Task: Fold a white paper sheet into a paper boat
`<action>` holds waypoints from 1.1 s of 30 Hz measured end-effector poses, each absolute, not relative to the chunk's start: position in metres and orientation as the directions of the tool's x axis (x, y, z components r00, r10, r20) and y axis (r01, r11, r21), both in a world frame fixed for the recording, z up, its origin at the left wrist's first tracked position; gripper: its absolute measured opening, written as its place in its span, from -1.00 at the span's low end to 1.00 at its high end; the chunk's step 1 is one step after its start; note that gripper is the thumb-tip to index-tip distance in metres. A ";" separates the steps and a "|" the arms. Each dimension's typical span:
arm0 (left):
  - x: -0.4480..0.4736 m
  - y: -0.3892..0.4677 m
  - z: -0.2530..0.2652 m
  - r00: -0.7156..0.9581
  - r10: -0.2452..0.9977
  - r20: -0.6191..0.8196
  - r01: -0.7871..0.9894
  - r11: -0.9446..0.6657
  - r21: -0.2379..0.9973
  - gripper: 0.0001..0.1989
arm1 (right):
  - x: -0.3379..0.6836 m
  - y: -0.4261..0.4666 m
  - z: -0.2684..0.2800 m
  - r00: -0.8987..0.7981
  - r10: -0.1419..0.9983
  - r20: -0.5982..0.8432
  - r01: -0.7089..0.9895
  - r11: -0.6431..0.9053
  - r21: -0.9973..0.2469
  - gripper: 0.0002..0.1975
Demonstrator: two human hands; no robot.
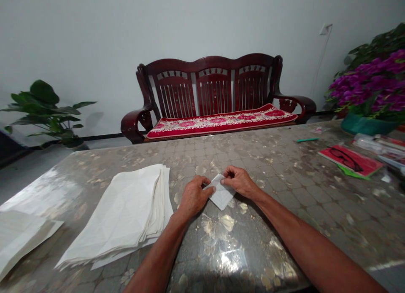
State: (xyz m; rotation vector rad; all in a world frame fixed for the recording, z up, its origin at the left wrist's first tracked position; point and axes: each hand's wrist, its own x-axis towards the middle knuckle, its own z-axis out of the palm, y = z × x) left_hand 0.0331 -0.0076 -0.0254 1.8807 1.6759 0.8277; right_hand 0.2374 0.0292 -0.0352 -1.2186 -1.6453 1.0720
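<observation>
A small folded piece of white paper (pixel 222 195) lies on the table between my hands, turned like a diamond with one corner toward me. My left hand (pixel 194 195) grips its left edge, the thumb lying on top of the paper. At the upper right edge, my right hand (pixel 239 181) pinches the paper between thumb and curled fingers. Crease lines show faintly on the paper's face. To the left of my left forearm rests a thick stack of white paper sheets (pixel 126 204), its edges uneven.
More paper (pixel 22 234) lies at the table's left edge. On the right are a red booklet (pixel 367 166) with glasses (pixel 346 157) on it, a green pen (pixel 307 140) and purple flowers (pixel 370 84) in a teal pot (pixel 367 125). A wooden bench (pixel 215 90) stands beyond the patterned table (pixel 275 238).
</observation>
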 end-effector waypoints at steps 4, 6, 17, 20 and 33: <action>0.032 0.000 -0.030 -0.004 0.995 0.095 0.525 -0.079 0.847 -0.89 | 0.231 0.031 -0.040 -0.143 0.965 0.221 0.344 0.258 -0.903 -0.81; 0.032 0.002 -0.032 -0.024 0.999 0.045 0.446 -0.029 0.895 -0.89 | 0.226 0.031 -0.039 -0.089 0.938 0.334 0.462 0.336 -0.821 -0.68; 0.035 0.006 -0.026 -0.289 0.952 0.104 0.185 -0.051 0.981 -0.55 | 0.206 0.008 -0.026 -0.418 0.799 0.431 0.695 0.587 -0.415 -0.48; 0.043 -0.002 -0.018 -0.246 0.958 0.144 0.081 -0.128 0.988 -0.54 | 0.200 0.002 -0.024 -0.365 0.837 0.408 0.641 0.544 -0.541 -0.30; 0.042 -0.013 -0.012 -0.091 0.873 0.478 0.462 -0.388 0.797 -0.50 | 0.208 0.021 -0.024 0.012 1.000 -0.001 -0.356 0.004 -0.934 -0.61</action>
